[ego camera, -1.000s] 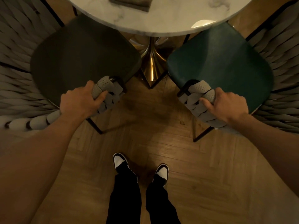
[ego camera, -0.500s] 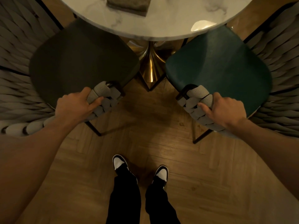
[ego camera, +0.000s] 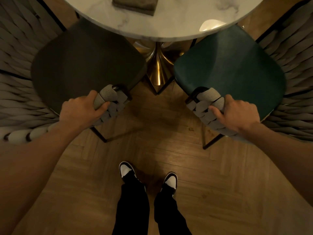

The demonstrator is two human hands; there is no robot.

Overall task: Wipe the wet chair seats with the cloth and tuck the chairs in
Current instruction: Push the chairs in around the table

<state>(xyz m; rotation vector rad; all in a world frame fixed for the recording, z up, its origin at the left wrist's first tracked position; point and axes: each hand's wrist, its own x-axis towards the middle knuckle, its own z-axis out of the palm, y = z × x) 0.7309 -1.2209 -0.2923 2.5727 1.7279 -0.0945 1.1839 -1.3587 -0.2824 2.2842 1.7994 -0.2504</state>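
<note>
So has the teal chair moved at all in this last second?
Yes, slightly. The teal chair has slid further under the marble table; the table's rim now covers more of its seat.

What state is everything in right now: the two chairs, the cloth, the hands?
Left hand: grips the woven backrest end of the dark chair.
Right hand: grips the woven backrest end of the teal chair.
Dark chair: seat front just under the table edge, mostly still out.
Teal chair: likewise only partly tucked.
Cloth: folded, lying on the marble table, not held.
</note>
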